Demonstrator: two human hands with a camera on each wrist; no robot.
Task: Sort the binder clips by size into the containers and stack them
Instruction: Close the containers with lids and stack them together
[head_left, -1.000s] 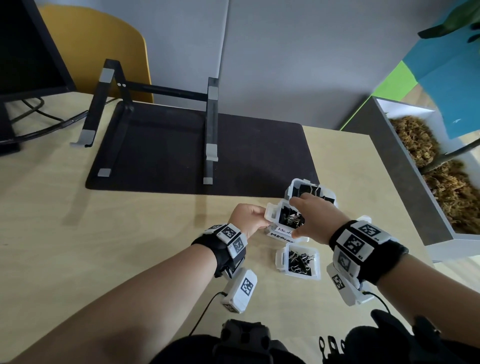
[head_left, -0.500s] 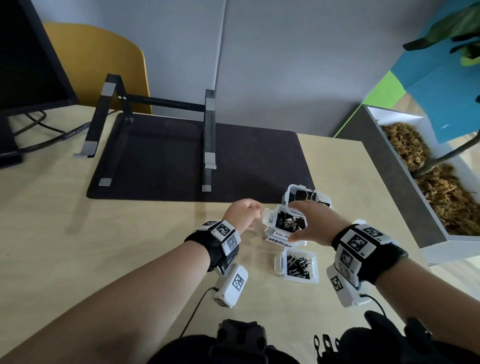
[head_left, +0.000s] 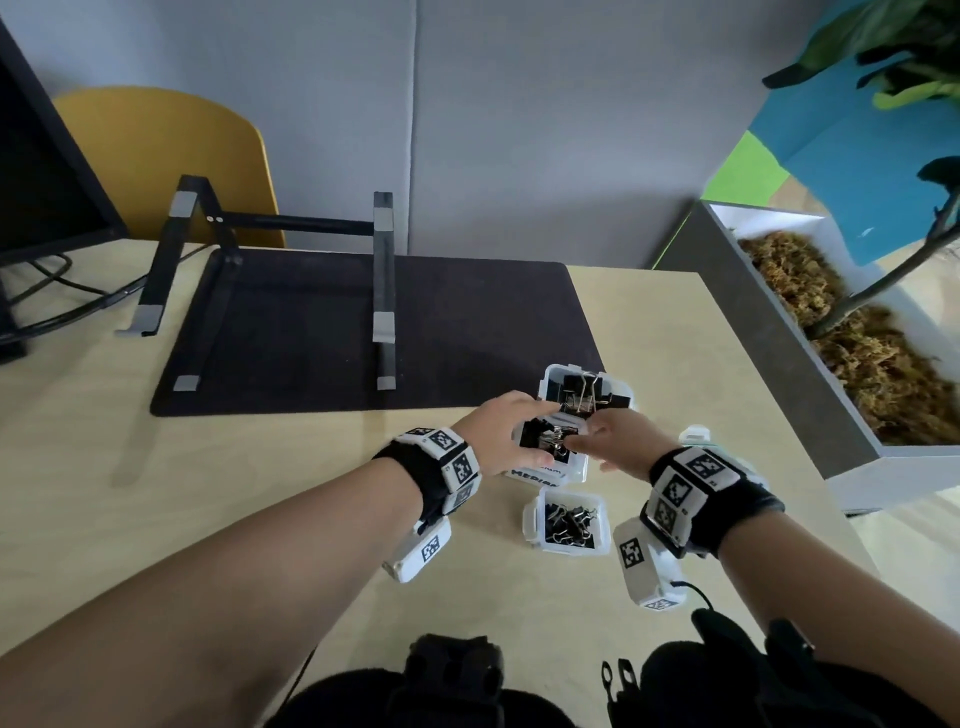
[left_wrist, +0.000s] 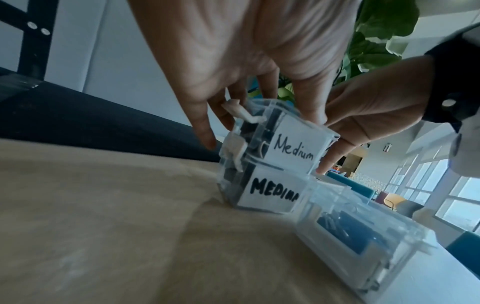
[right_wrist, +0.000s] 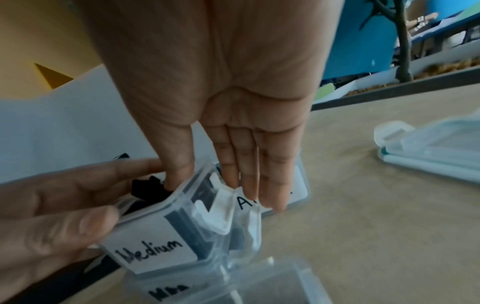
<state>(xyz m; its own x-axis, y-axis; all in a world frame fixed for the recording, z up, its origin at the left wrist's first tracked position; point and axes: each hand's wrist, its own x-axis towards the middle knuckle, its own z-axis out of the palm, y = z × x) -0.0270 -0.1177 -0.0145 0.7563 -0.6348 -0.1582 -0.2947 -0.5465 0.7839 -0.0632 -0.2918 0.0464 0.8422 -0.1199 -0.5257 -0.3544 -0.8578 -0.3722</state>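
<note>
Medium container (left_wrist: 285, 144) stacked on second, between both hands (head_left: 506, 441), fingertips gripping sides.

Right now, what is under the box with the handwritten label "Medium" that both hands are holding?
Under the upper Medium box sits a second clear box labelled "MEDIUM", standing on the table. Dark clips show through its wall; their number is hidden.

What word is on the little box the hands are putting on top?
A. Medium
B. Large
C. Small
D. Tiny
A: the top box has a white label with "Medium" handwritten on it, and it sits on a lower box whose label also starts "MEDIU".
</note>
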